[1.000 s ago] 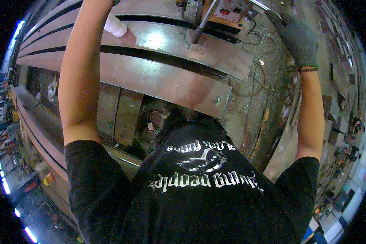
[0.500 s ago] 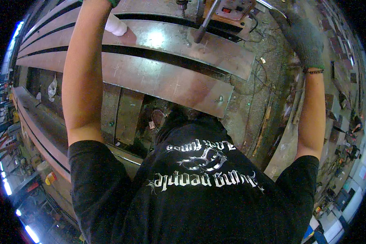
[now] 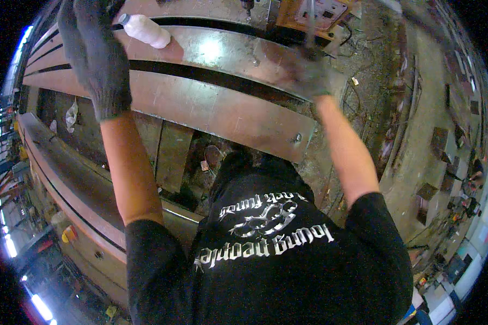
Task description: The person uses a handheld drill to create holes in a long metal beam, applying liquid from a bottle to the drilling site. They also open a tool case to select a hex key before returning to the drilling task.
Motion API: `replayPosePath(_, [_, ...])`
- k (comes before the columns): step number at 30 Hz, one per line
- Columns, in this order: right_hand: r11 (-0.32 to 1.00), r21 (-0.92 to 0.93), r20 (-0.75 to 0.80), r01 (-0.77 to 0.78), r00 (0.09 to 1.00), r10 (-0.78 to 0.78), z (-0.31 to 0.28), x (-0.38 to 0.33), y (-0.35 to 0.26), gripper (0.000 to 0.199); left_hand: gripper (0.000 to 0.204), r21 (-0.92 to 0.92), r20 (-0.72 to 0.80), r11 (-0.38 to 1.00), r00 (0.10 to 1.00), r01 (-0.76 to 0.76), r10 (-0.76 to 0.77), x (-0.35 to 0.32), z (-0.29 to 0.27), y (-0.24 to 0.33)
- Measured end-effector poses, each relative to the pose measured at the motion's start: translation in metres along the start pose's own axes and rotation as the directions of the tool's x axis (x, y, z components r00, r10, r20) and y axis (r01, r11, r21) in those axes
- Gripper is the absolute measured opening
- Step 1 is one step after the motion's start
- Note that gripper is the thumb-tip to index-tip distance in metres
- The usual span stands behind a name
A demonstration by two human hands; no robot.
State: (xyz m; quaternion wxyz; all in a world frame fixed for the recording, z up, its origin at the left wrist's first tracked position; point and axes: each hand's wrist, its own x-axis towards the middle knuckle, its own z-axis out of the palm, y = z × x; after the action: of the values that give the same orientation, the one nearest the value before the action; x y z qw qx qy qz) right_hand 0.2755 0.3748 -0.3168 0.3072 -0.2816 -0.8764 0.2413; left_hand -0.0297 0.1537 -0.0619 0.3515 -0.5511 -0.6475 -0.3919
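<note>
Extending its fingers uncurled, the left hand (image 3: 100, 67) is pointing away beside the white bottle (image 3: 146, 31). The right hand (image 3: 312, 78) is blurring at the lower end of the lever (image 3: 310, 24), so I cannot tell its grip. The drilling machine (image 3: 326, 13) is standing beyond it.

The left hand (image 3: 95, 62) wears a dark grey knitted cloth glove (image 3: 114, 100), matt and ribbed. The long, flat, brownish-grey metal bars (image 3: 217, 103) look mostly smooth, with a dull sheen (one throws back a bright patch of light). The white, rounded bottle (image 3: 146, 31) seems plastic, softly glossy. The black cloth T-shirt (image 3: 287, 287) is matt, its silvery print (image 3: 279, 246) shinier. The dark brown floor (image 3: 370, 70) looks rough and gritty.
</note>
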Motion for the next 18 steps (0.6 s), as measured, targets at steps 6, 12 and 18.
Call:
replayPosePath(6, [0.328,0.868,0.264,-0.374,0.905,0.332,0.132,0.053,-0.101,0.038,0.051,-0.317,0.230,0.596,0.670,0.737,-0.706,-0.106,-0.052,0.058])
replayPosePath(12, [0.439,0.665,0.359,-0.604,0.774,0.522,0.119,0.015,-0.012,0.030,0.038,-0.135,0.420,0.451,0.463,0.882,-0.781,-0.174,-0.014,0.046])
replayPosePath(18, [0.432,0.569,0.376,-0.700,0.689,0.620,0.060,0.017,-0.038,0.032,0.055,0.022,0.697,0.718,0.504,0.696,-0.510,-0.203,0.115,0.040])
